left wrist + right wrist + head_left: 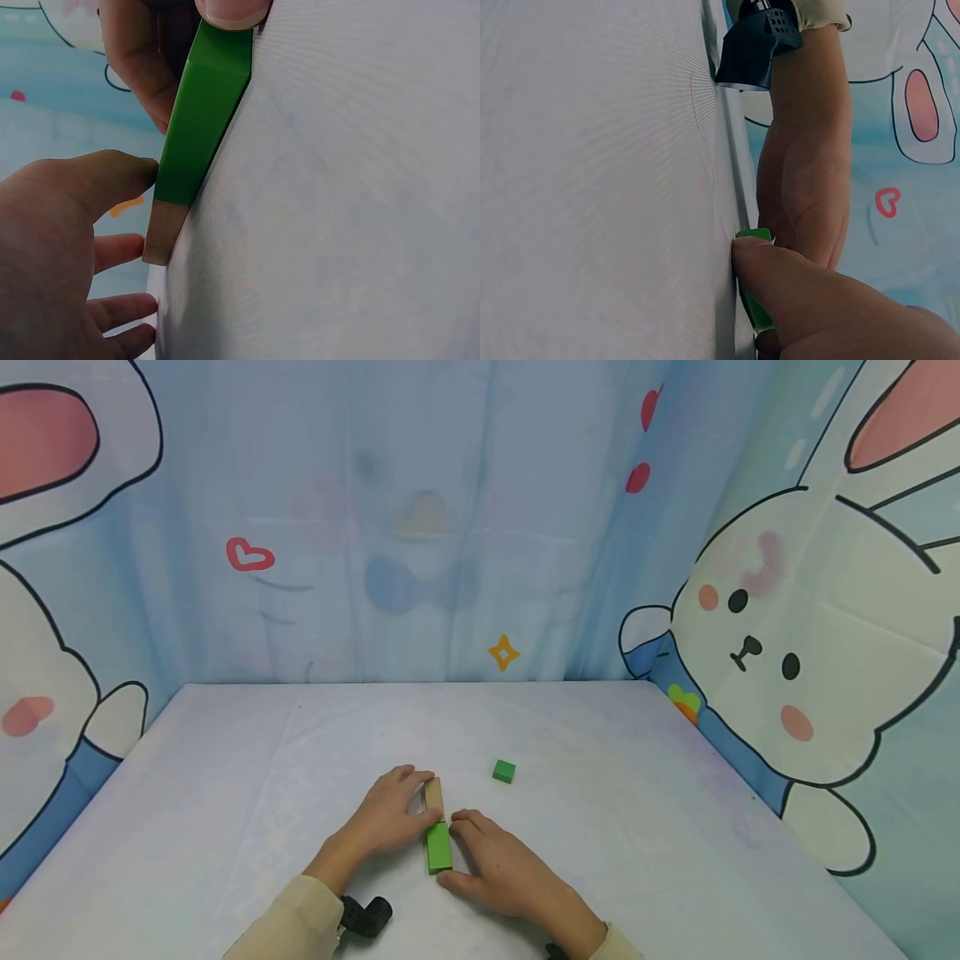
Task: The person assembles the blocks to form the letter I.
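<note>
Two blocks lie end to end on the white table: a plain wooden block [433, 797] on the far side and a longer green block [439, 850] nearer me. My left hand [386, 812] pinches the wooden block, thumb by the joint and fingertips at its far end. With thumb at the near end and fingers along the right side, my right hand [513, 868] holds the green block. The left wrist view shows the green block [202, 120] meeting the wooden block [165, 231]. In the right wrist view, my thumb covers much of the green block [756, 304].
A small green block [504, 771] sits apart, beyond my right hand. Behind the white table [637, 777] hangs a blue curtain [420, 635] with cartoon rabbits. A black wrist device [367, 917] is on my left wrist, close to the tabletop.
</note>
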The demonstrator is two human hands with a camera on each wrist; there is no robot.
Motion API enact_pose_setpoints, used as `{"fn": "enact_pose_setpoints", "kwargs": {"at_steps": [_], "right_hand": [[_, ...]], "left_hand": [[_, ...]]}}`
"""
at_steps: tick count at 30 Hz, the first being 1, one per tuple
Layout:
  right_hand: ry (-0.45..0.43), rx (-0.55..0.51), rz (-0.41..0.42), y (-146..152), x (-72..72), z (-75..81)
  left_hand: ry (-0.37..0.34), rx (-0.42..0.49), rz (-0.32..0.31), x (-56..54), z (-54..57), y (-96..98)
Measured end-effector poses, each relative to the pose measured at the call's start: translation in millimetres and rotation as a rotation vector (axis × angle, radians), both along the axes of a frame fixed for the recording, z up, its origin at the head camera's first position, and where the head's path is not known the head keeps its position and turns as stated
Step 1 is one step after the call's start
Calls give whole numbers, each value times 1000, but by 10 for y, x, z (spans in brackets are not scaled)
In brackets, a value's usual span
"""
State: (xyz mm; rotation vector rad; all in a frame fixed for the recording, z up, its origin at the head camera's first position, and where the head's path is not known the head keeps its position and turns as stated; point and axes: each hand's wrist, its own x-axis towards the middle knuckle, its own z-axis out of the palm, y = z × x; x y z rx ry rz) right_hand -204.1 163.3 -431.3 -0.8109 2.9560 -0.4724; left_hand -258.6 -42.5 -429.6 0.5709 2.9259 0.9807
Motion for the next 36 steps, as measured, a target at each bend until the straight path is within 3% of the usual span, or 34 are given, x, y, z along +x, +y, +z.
{"fn": "enact_pose_setpoints", "kwargs": {"at_steps": [26, 36], "right_hand": [[30, -4, 16, 0, 11, 2], [33, 6, 10, -5, 10, -1]], "left_hand": [[13, -5, -3, 52, -14, -6], [-12, -50, -77, 159, 23, -71]]}}
